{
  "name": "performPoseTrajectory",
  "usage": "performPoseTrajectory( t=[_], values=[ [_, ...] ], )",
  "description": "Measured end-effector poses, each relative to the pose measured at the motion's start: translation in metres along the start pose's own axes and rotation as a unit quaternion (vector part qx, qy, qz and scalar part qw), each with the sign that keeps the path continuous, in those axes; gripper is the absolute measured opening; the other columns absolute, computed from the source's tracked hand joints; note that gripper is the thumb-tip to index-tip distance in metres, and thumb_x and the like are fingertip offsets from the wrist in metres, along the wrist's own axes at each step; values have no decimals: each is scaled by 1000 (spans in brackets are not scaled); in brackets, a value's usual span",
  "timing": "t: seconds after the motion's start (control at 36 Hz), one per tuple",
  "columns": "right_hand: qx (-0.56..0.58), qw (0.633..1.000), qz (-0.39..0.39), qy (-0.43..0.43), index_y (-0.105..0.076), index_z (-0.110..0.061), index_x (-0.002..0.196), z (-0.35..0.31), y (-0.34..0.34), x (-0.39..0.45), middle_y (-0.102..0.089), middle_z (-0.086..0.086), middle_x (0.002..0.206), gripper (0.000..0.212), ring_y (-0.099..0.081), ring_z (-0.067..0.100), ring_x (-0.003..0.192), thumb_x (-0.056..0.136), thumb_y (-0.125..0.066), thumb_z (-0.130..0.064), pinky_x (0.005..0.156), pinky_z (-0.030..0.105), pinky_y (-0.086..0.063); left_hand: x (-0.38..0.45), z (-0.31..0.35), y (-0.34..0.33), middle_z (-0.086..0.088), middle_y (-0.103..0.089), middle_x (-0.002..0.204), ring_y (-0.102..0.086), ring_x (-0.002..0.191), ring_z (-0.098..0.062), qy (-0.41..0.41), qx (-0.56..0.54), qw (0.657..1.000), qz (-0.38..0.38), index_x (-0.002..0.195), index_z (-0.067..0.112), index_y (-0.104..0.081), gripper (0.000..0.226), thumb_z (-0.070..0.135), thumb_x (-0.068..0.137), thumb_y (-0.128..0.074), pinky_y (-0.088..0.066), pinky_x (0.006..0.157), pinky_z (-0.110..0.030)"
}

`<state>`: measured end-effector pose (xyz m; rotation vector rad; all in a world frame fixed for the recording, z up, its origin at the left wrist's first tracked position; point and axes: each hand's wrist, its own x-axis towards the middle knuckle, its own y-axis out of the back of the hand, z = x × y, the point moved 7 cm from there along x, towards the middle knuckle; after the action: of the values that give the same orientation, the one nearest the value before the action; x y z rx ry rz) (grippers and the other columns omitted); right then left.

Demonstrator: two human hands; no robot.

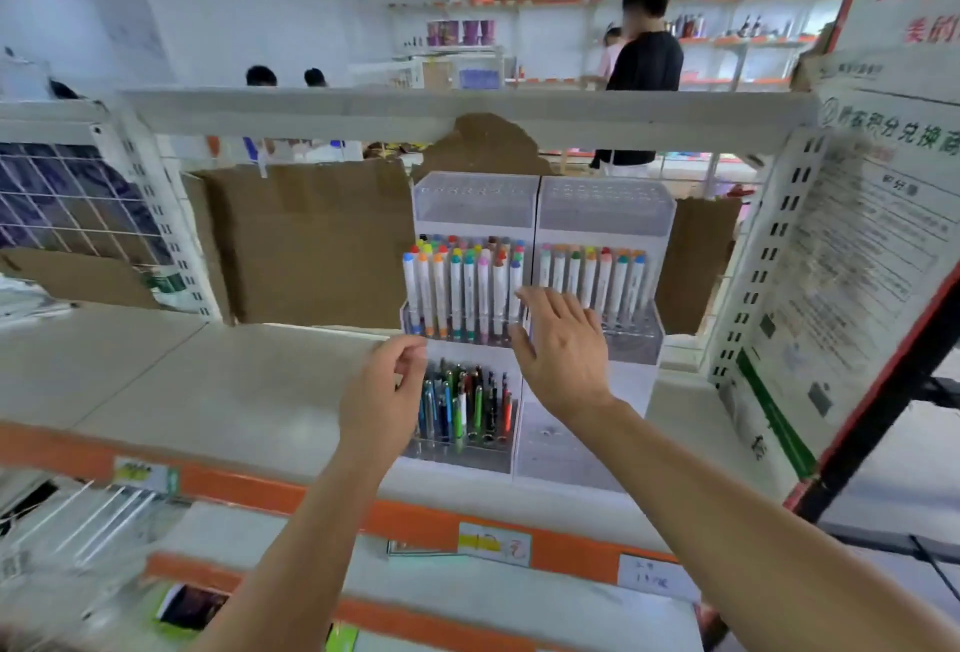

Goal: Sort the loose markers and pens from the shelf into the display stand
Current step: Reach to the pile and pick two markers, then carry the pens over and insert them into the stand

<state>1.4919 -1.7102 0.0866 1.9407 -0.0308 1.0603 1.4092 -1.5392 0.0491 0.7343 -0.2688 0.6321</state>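
A white and clear acrylic display stand [631, 381] stands on the shelf [208, 381] in two side-by-side columns. Its left upper tier holds several white markers [462, 292] with coloured caps; the right upper tier holds a single row of markers [592, 282]. Several coloured pens [467, 402] fill the left lower tier. The right lower tier [561, 448] shows nothing inside. My left hand [382, 391] is at the stand's left edge with fingers loosely curled, and I see nothing in it. My right hand [563, 344] is spread flat in front of the stand's middle.
Brown cardboard sheets [311, 246] back the shelf behind the stand. An orange shelf edge [260, 490] with price labels runs below. A perforated white upright and printed notices [857, 256] stand at the right. People stand in the aisle beyond the top rail [363, 110].
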Motion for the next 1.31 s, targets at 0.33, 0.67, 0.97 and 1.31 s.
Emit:
performPoseTrajectory(
  t=[0.33, 0.67, 0.97, 1.31],
  values=[
    [23, 964, -243, 105, -30, -17, 143, -133, -91, -8, -37, 2, 148, 50, -31, 21, 135, 99, -36, -41, 110, 34, -24, -27, -110, 119, -6, -55, 132, -49, 120, -25, 138, 172, 975, -13, 126, 14, -56, 35, 32, 99, -42, -37, 96, -34],
    [33, 915, -385, 119, -16, -18, 150, -280, -178, -30, -20, 4, 157, 62, -19, 22, 142, 99, -28, -51, 116, 37, -16, -74, -227, 254, -3, -17, 158, -15, 146, -21, 239, 282, 925, -85, 148, 23, -27, 57, 51, 98, -28, -19, 114, -36],
    [60, 889, -419, 174, -11, -21, 152, -407, -236, -32, -15, 1, 158, 63, -20, 21, 142, 99, -22, -53, 114, 38, -16, -108, -297, 351, -2, -8, 160, -7, 147, -23, 322, 327, 883, -95, 152, 27, -14, 68, 62, 93, -18, -12, 118, -40],
    [87, 864, -438, 232, -9, -22, 152, -503, -312, -15, -12, 0, 159, 66, -18, 21, 143, 98, -19, -58, 116, 39, -13, -98, -367, 406, -1, -5, 160, -3, 147, -24, 374, 350, 855, -81, 152, 27, -13, 67, 61, 95, -17, -10, 117, -43]
  ],
)
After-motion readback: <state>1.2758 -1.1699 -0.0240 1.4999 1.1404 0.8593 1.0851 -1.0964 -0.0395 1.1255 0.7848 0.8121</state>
